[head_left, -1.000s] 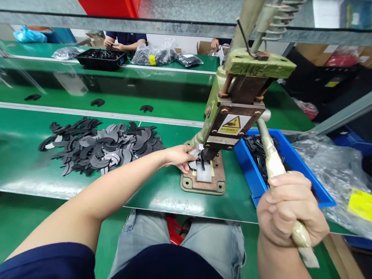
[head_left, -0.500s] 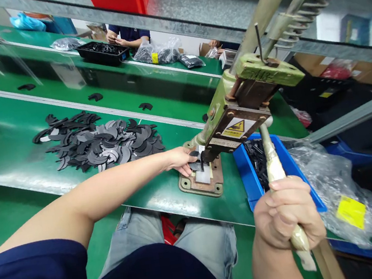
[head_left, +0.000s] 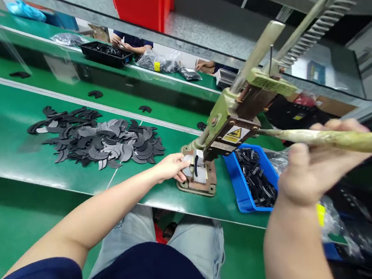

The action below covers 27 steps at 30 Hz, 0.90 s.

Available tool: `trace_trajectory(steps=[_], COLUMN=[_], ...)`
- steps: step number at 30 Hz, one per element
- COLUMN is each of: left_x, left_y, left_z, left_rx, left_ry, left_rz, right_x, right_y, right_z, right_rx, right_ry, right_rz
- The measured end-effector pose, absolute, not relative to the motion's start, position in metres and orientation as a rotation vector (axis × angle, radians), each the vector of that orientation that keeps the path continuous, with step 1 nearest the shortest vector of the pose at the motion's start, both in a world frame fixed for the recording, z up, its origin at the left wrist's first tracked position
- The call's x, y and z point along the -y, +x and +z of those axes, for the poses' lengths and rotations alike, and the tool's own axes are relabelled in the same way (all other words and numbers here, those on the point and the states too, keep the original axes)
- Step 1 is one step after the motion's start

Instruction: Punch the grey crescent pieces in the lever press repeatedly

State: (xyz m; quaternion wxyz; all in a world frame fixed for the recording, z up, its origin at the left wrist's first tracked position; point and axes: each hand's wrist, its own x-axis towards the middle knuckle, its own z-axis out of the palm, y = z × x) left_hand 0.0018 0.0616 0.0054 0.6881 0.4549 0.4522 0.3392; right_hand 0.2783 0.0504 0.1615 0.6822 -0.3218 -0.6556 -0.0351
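Observation:
A green hand-lever press (head_left: 219, 116) stands on the bench, a yellow warning sticker on its front. My left hand (head_left: 171, 167) is at its base plate (head_left: 193, 186), fingers closed on the edge of a grey curved flat piece (head_left: 187, 167). A narrow black piece (head_left: 196, 166) stands on the base beside it, below the press head. My right hand (head_left: 325, 163), slightly blurred, is closed round the press's lever handle (head_left: 350, 137), which points out to the right, nearly level. Left of the press lies a pile of dark and light grey crescent-shaped pieces (head_left: 109, 141).
A blue bin (head_left: 237, 192) of small black parts stands right of the press. Behind the bench, several black curved pieces lie on a green belt (head_left: 118, 104). A red bin (head_left: 138, 6) sits on the shelf above. Other people's hands (head_left: 119, 42) work beyond a black tray (head_left: 104, 60).
The lever handle has swung up from pointing down toward me to nearly level, my right hand rising and moving right with it. My left hand stays at the press base with the grey piece.

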Motion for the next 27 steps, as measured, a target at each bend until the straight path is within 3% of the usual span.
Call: trace_trajectory(steps=[5,9,20,27], left_x=[-0.015,0.006,0.018,0.009], left_y=[-0.02,-0.022,-0.018,-0.023], left_z=[0.029,0.039,0.044,0.034], left_rx=[-0.924,-0.953,-0.826,-0.847], left_ry=[1.101,1.232,1.072,1.15], left_rz=[0.83,0.825,0.74,0.695], right_x=[-0.017,0.005,0.025,0.025], right_y=[0.233,0.193,0.169,0.187], right_z=[0.045,-0.004,-0.011,-0.003], right_rx=[1.74,1.825,1.642,1.913], right_ry=[-1.014,-1.021,-0.974,-1.006], right_rz=[0.374,0.706,0.692,0.611])
